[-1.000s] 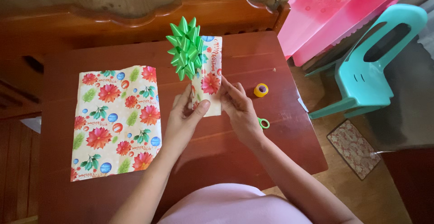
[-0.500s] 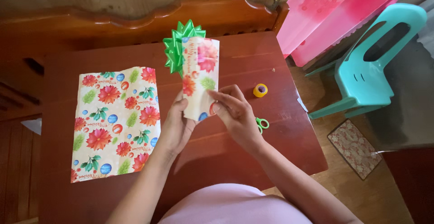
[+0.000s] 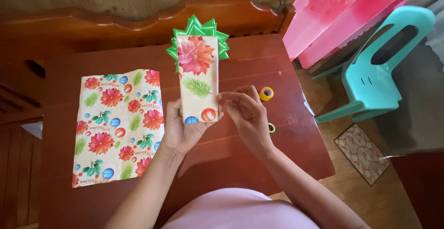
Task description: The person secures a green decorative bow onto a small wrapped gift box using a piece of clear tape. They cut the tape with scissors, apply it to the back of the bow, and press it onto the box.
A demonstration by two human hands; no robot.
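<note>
A: Gift (image 3: 198, 79) turned over since a second ago: plain wrapped face up now, green bow (image 3: 198, 30) peeking out behind its far end.

B: Hands?

A: Left hand (image 3: 182, 129) clamped on the near end, holding it above the tabletop (image 3: 277, 159) middle. Right hand (image 3: 247, 113) just beside, fingers pinched together, off the gift.

B: Surface?

A: Red wood. Paper sheet (image 3: 118, 125) flat toward the left edge; tape roll (image 3: 266, 93) and scissors (image 3: 271, 127) toward the right. Teal chair (image 3: 379, 72) on the floor beyond.
</note>
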